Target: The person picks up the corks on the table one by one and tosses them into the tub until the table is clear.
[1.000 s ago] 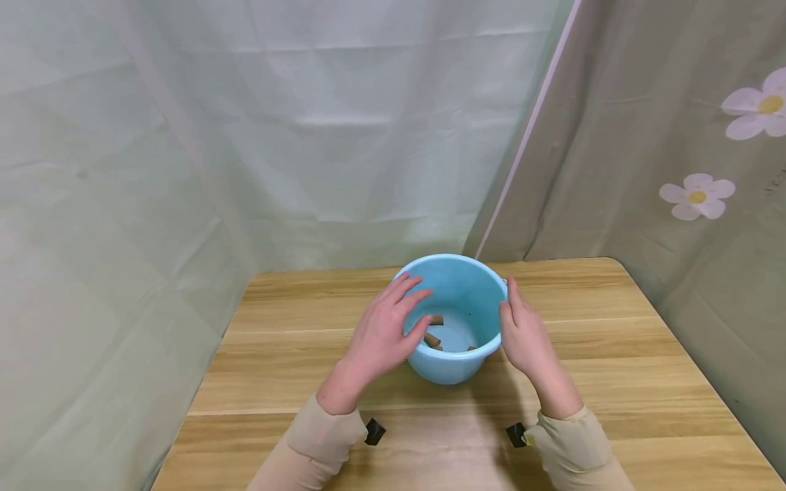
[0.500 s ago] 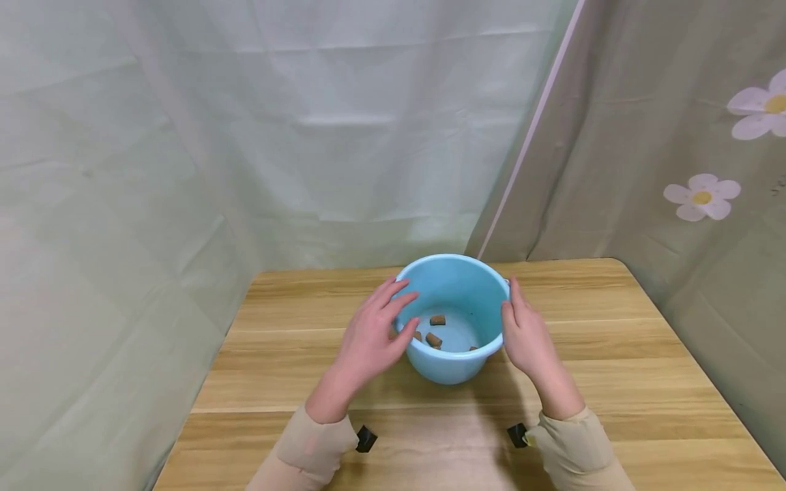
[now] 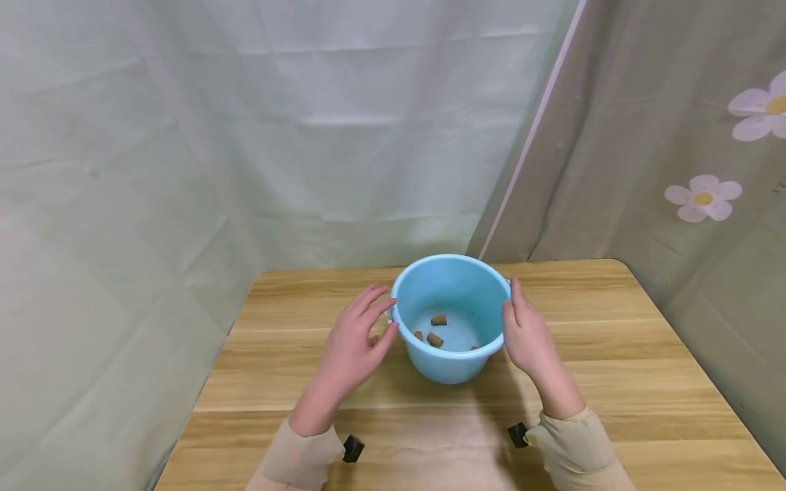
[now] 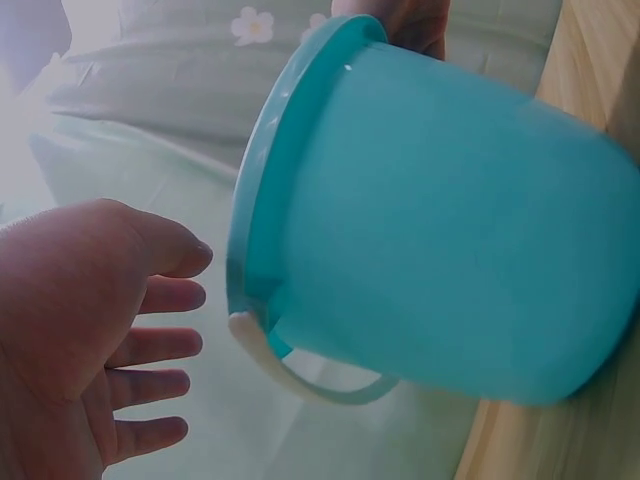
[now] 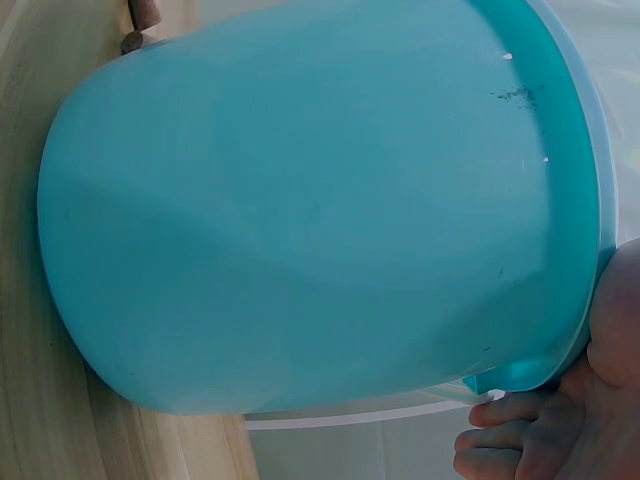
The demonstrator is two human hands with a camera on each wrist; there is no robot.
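- The left grip (image 3: 348,348) is loosely spread, nothing held — placed just beside the bucket (image 3: 445,368).
- Brown bits (image 3: 435,339) are contained by the bucket, stood upright on the bench (image 3: 614,382).
- Its edge is clasped by the right grip (image 3: 529,341), fingers curled — presumably for steadying.

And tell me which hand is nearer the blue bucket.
Right: the right hand grips the blue bucket on its right side; the left hand hovers just off its left side, not touching.

A pale curtain (image 3: 368,136) and a flower-printed cloth (image 3: 632,150) hang beyond the wood-grain table (image 3: 620,368).
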